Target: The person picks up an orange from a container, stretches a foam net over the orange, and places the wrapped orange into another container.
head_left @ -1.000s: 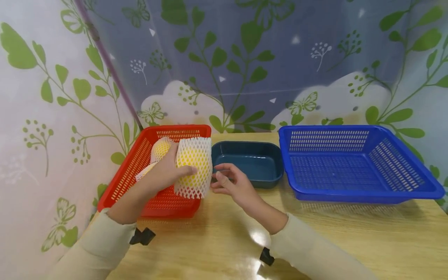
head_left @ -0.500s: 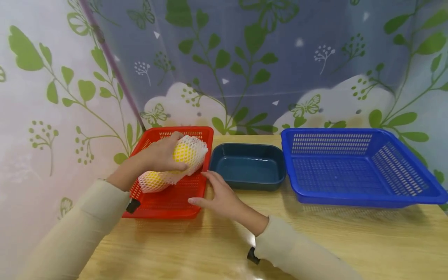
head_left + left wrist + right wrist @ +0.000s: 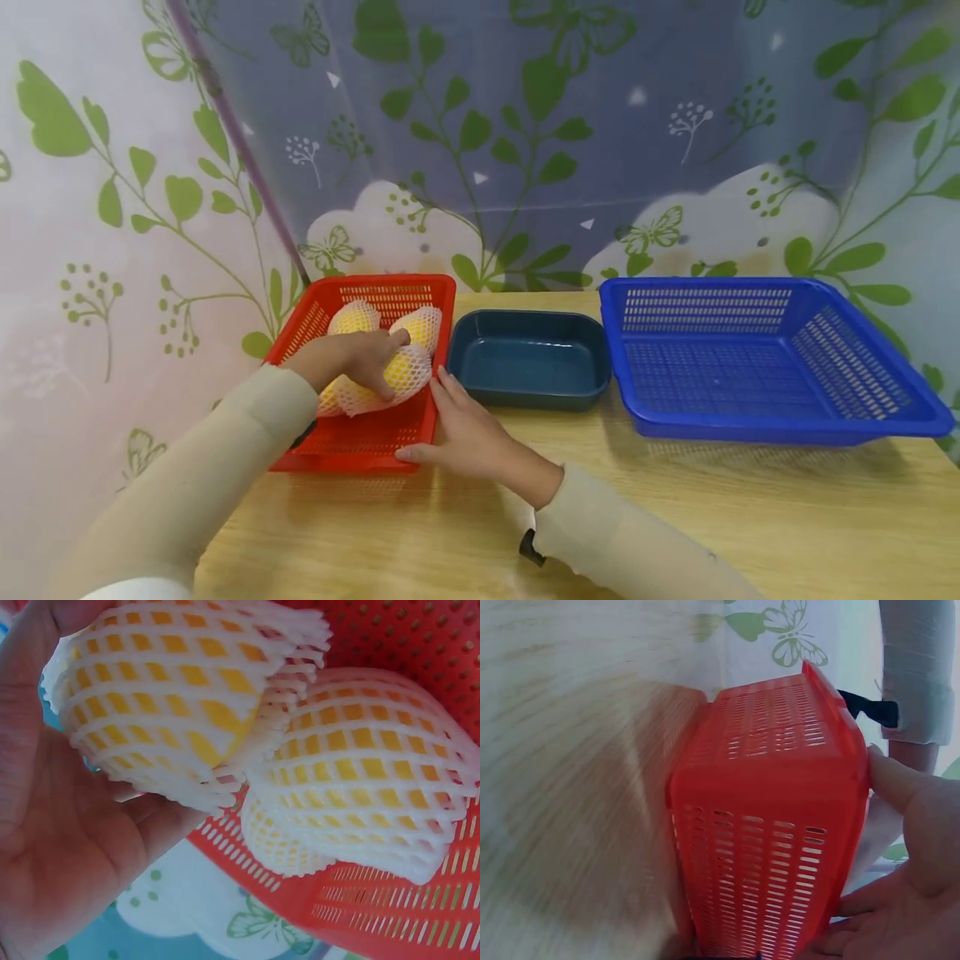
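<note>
Inside the red basket [image 3: 345,461] at the left lie several yellow fruits in white foam nets. My left hand [image 3: 358,357] reaches over the left side and grips one netted fruit [image 3: 161,686], its thumb and fingers round it. Another netted fruit [image 3: 360,772] sits right beside it, and a further one [image 3: 355,317] lies toward the back of the basket. My right hand [image 3: 471,429] rests against the basket's right rim with fingers extended and thumb near the front corner. The right wrist view shows its thumb [image 3: 896,776] at the rim.
A dark teal dish [image 3: 531,397] stands just right of the red basket. Farther right is a wide blue basket [image 3: 750,421] with slotted walls. All stand on a light wooden table [image 3: 675,508] before a patterned curtain [image 3: 555,200].
My left hand has lowered the netted fruit into the red basket among the others. The right hand has moved left from beside the fruit onto the basket's right rim.
</note>
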